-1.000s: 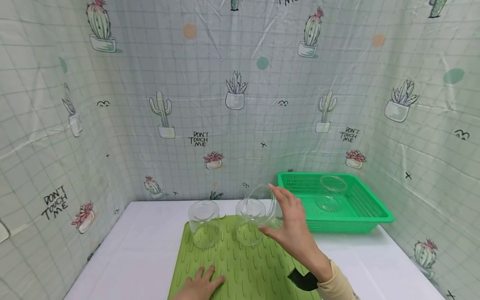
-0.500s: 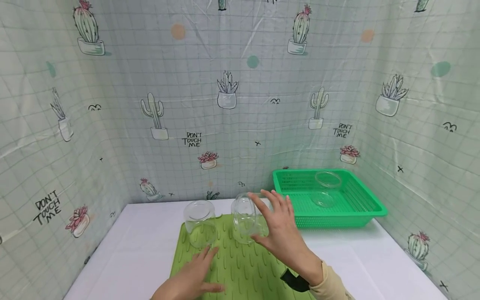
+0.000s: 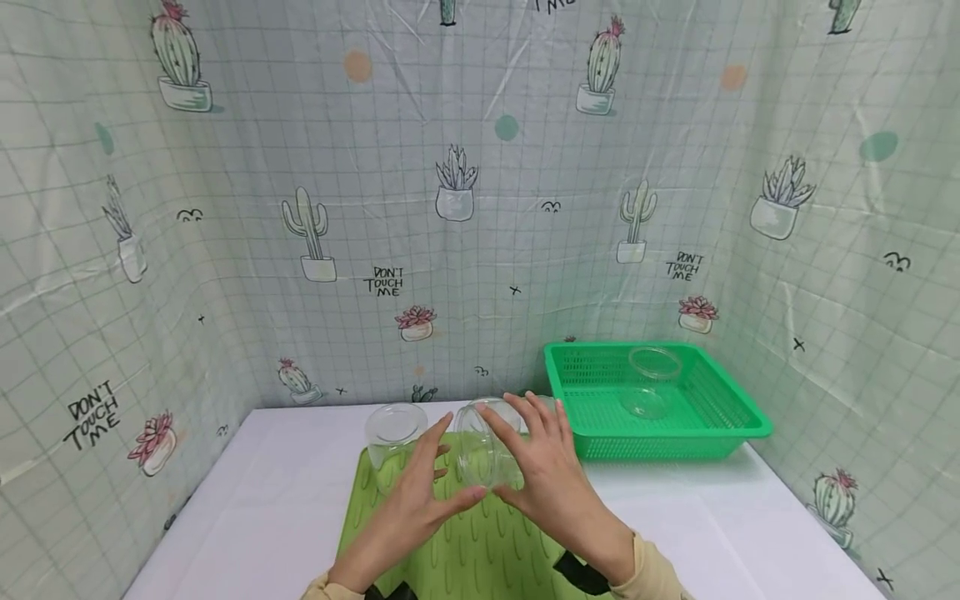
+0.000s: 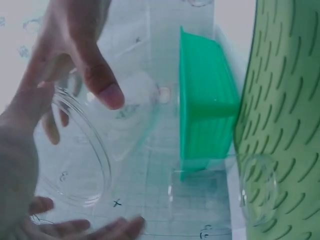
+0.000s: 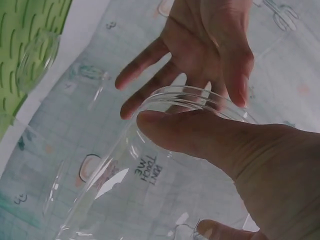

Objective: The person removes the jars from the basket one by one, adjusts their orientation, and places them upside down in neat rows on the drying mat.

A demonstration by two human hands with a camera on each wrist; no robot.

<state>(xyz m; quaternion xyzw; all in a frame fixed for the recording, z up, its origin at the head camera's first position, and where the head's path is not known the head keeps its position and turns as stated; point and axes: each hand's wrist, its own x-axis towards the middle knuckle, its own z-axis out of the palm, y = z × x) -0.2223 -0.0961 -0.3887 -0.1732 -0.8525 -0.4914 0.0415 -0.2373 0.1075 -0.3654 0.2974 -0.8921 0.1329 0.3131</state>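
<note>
My right hand grips a clear jar just below its rim, thumb on one side and fingers on the other. The jar is tipped on its side in the air, its mouth towards my left hand. That left hand has its fingers spread and thumb apart, right beside the mouth; whether it touches the rim I cannot tell. On the green mat an upright clear jar stands behind my left fingers. Another clear jar stands behind the held one, mostly covered by it and the right hand.
A green plastic basket stands at the back right of the white table, with one clear jar inside. A patterned curtain encloses the table at the back and both sides.
My left hand has lifted off the mat and come up to the right, to the jar's mouth. The right hand has lowered the jar slightly leftward and turned its mouth to the left.
</note>
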